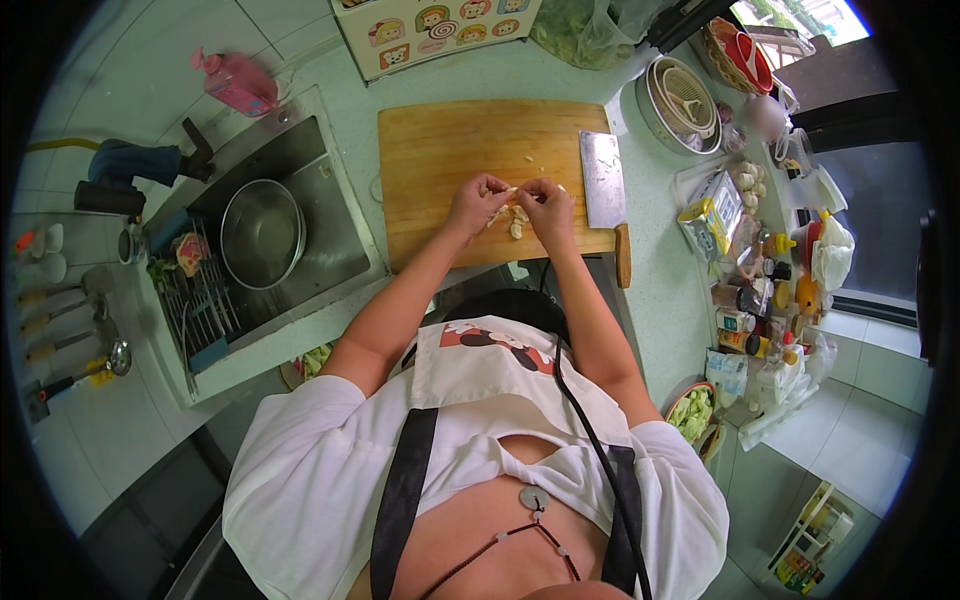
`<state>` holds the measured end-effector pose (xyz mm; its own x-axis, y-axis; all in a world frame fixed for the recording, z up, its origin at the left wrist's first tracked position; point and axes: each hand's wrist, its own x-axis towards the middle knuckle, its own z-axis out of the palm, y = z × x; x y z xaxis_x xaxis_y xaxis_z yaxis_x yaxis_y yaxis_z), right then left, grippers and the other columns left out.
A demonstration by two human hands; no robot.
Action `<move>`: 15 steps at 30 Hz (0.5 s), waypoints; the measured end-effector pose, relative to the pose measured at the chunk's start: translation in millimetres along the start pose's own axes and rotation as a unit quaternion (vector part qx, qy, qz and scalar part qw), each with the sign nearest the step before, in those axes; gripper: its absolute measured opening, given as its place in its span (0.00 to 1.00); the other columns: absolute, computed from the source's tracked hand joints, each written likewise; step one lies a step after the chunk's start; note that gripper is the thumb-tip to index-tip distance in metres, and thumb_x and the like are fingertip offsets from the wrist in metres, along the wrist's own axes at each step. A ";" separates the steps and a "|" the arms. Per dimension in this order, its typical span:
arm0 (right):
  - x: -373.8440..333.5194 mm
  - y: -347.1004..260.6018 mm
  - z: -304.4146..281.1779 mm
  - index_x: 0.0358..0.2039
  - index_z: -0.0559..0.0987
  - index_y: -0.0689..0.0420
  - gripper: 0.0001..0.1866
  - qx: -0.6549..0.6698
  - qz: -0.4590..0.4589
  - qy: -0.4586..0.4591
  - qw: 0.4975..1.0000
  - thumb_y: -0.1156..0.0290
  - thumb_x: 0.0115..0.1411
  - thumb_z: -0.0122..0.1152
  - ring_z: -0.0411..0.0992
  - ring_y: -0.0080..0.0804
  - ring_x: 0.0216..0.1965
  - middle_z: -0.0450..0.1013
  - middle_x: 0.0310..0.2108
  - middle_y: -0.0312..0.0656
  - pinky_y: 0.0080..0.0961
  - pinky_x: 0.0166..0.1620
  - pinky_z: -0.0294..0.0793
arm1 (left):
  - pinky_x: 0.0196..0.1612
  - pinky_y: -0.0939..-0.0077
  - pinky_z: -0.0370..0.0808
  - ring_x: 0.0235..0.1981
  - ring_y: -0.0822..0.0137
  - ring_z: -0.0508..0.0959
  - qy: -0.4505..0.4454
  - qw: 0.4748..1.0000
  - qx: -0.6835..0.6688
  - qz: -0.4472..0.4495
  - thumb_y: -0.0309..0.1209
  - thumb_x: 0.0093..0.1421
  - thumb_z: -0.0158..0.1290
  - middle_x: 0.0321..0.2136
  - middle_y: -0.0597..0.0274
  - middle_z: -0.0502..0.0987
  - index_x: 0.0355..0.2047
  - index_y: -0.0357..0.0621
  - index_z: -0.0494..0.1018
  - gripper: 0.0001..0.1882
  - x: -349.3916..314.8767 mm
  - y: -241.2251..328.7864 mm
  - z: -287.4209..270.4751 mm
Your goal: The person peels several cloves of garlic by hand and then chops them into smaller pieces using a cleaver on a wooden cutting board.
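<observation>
My left hand (476,200) and my right hand (545,203) meet over a wooden cutting board (450,150), fingertips pinched together on a small pale garlic clove (511,191). Several peeled cloves and bits of skin (518,220) lie on the board just below my hands. A cleaver (603,180) rests flat on the board's right edge, its wooden handle pointing toward me, close to my right hand.
A steel sink (330,225) with a metal bowl (262,232) lies to the left, a pink bottle (236,82) behind it. Bottles, jars and bags (760,290) crowd the right counter. A bowl of cut greens (692,412) sits at lower right.
</observation>
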<state>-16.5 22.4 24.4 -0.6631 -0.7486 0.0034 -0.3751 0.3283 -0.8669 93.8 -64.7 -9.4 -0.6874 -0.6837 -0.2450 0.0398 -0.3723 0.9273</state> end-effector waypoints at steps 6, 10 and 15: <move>-3.3 -2.0 -1.0 0.24 0.75 0.63 0.08 0.013 0.001 -0.022 1.000 0.71 0.48 0.59 0.68 0.22 0.19 0.71 0.16 0.40 0.21 0.25 0.67 | 0.20 0.87 0.61 0.18 0.83 0.65 0.013 0.999 0.036 0.018 0.28 0.53 0.56 0.21 0.72 0.69 0.30 0.41 0.70 0.07 -1.7 0.7 0.8; -4.3 8.0 0.5 0.24 0.74 0.63 0.07 0.033 0.003 -0.043 0.999 0.71 0.48 0.59 0.66 0.20 0.18 0.69 0.15 0.38 0.20 0.24 0.65 | 0.18 0.87 0.59 0.16 0.83 0.63 0.018 1.000 0.012 0.008 0.27 0.53 0.55 0.21 0.72 0.69 0.31 0.41 0.69 0.07 0.4 -2.8 -0.8; -3.3 16.5 3.0 0.25 0.74 0.62 0.08 0.054 0.028 -0.061 0.996 0.71 0.48 0.59 0.65 0.19 0.18 0.69 0.15 0.37 0.19 0.24 0.64 | 0.14 0.88 0.55 0.13 0.82 0.61 -0.009 0.989 -0.127 -0.076 0.26 0.54 0.53 0.22 0.68 0.71 0.33 0.41 0.69 0.06 -2.1 4.7 -4.1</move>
<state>-18.6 28.6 8.6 -0.5947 -0.7976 -0.1006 -0.2645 0.3123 -0.9124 98.4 -67.6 -5.7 -0.7116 -0.5975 -0.3696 0.1148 -0.6179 0.7778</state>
